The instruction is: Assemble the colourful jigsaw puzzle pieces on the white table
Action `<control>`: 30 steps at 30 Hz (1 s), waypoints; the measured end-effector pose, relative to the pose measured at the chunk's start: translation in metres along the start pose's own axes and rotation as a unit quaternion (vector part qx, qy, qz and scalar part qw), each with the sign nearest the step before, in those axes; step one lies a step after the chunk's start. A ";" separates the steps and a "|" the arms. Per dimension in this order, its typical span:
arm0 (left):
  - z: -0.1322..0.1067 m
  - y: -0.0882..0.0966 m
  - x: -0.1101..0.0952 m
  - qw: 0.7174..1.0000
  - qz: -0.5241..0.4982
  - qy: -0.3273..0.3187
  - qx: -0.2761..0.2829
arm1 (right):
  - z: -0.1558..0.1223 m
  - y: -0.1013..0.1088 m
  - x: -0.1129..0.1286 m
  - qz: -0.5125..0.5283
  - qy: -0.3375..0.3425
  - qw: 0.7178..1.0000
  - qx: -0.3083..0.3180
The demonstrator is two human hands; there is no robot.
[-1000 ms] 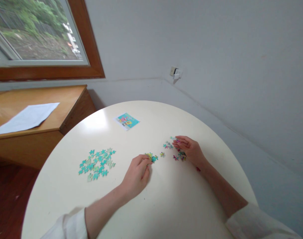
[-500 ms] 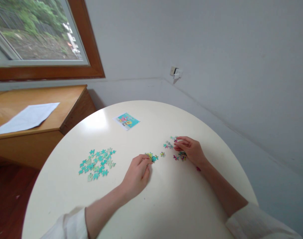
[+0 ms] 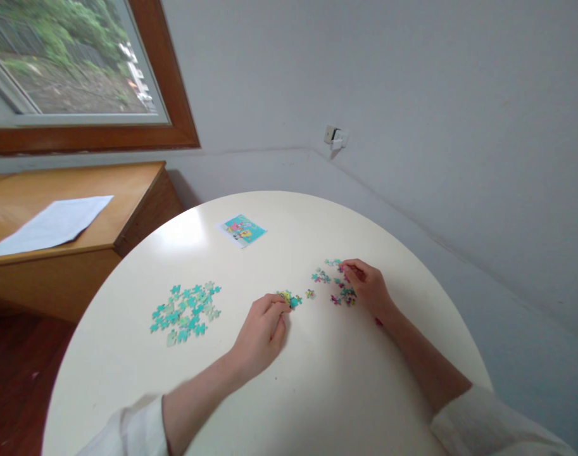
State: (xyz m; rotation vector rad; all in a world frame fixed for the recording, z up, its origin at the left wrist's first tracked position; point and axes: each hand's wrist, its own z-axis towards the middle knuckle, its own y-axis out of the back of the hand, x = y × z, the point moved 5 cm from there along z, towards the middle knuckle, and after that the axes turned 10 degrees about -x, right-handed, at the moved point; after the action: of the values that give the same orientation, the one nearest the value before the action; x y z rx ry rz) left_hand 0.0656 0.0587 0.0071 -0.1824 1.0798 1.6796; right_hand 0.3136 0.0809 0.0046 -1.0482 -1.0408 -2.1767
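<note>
My left hand [image 3: 264,326] rests on the table, its fingers curled and pressed on a small cluster of yellow and teal jigsaw puzzle pieces [image 3: 293,301], partly covered by the fingertips. A single yellowish puzzle piece [image 3: 310,294] lies just right of that cluster. Over the right-hand group, my right hand [image 3: 367,284] pinches a small pink puzzle piece [image 3: 340,269] between thumb and fingers. Below and beside it are loose teal, pink and dark pieces [image 3: 348,295]. Paler teal pieces [image 3: 321,276] lie to its left. My right wrist partly hides a dark red piece [image 3: 378,322].
A spread of teal and pale green puzzle pieces [image 3: 187,310] lies on the left of the round white table [image 3: 289,405]. Farther back is a colourful picture card [image 3: 244,230]. A wooden cabinet [image 3: 141,202] with white paper [image 3: 56,221] stands at the left, below a window.
My right hand has shifted slightly right and its fingers have drawn together in a pinch, uncovering more pieces beneath. My left hand has stayed on its cluster.
</note>
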 end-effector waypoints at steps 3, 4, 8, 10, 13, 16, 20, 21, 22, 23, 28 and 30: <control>0.001 0.001 -0.001 1.000 -0.004 0.001 -0.004 | 0.000 0.000 0.002 -0.007 0.013 1.000 -0.001; 0.002 0.001 -0.002 1.000 -0.008 0.002 -0.005 | 0.000 0.000 0.002 -0.007 0.014 1.000 -0.002; 0.002 0.002 -0.002 1.000 -0.008 -0.001 -0.007 | 0.000 -0.002 -0.001 0.002 0.008 1.000 0.004; 0.001 0.001 -0.001 1.000 -0.002 -0.003 -0.006 | 0.000 -0.002 -0.003 0.007 0.001 1.000 0.007; 0.001 0.000 -0.001 1.000 0.001 -0.003 -0.003 | -0.001 -0.002 -0.006 0.010 0.000 1.000 0.001; 0.001 0.000 -0.001 1.000 -0.002 -0.001 -0.004 | -0.001 -0.002 -0.008 0.005 0.007 1.000 -0.002; 0.000 0.000 0.000 1.000 -0.008 0.001 -0.003 | -0.001 -0.001 -0.008 -0.011 0.022 1.000 -0.006; 0.000 0.000 0.000 1.000 -0.008 0.002 -0.002 | 0.000 -0.001 -0.007 -0.015 0.027 0.999 -0.008; 0.000 0.000 0.000 1.000 -0.008 0.002 0.000 | 0.000 -0.001 -0.005 -0.019 0.034 0.999 -0.011; 0.000 0.000 0.001 1.000 -0.007 0.002 0.001 | 0.000 0.000 -0.003 -0.022 0.042 0.999 -0.015; 0.001 0.000 0.000 1.000 -0.007 0.000 -0.002 | 0.001 0.002 0.002 -0.016 0.058 0.998 -0.028; 0.001 0.001 -0.001 1.000 -0.007 -0.002 -0.006 | 0.001 0.001 -0.002 -0.003 0.029 0.999 -0.023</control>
State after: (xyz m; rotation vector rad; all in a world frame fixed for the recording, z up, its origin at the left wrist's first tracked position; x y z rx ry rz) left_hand 0.0661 0.0588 0.0092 -0.1934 1.0639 1.6732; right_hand 0.3159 0.0813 0.0037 -0.9962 -0.9732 -2.2323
